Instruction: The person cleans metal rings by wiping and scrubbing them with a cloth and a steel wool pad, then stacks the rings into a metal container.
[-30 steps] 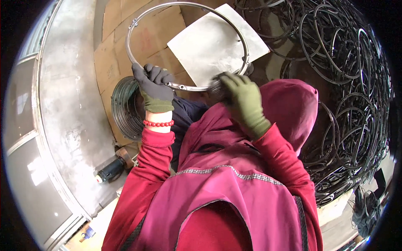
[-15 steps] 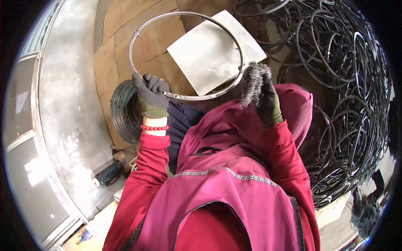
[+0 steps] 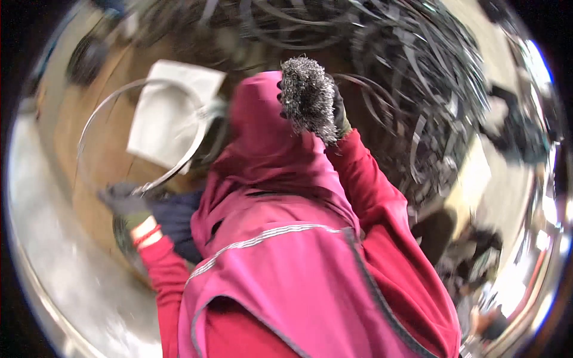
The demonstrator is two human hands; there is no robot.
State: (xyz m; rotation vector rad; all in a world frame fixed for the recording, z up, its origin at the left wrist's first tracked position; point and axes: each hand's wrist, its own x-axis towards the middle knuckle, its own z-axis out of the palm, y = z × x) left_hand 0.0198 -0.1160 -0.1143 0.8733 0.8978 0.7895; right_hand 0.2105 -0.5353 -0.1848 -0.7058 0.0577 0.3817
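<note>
A heap of rings (image 3: pixel 412 77) spreads at upper right, beyond the pink apron (image 3: pixel 280 262). At left, one ring (image 3: pixel 186 160) overlaps a board (image 3: pixel 156 128); the left hand (image 3: pixel 124 200) (gloved, blurred) is clamped on the ring's near side. The right hand (image 3: pixel 339 113) grips wire wool (image 3: pixel 307 98), well apart.

Metal ring (image 3: pixel 197 141) in left grip (image 3: pixel 126 200), steel wool (image 3: pixel 307 98)

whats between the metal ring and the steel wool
In the head view, mostly pink cloth over the knee lies between the metal ring and the steel wool, with a blurred dark strip beside the ring.
</note>
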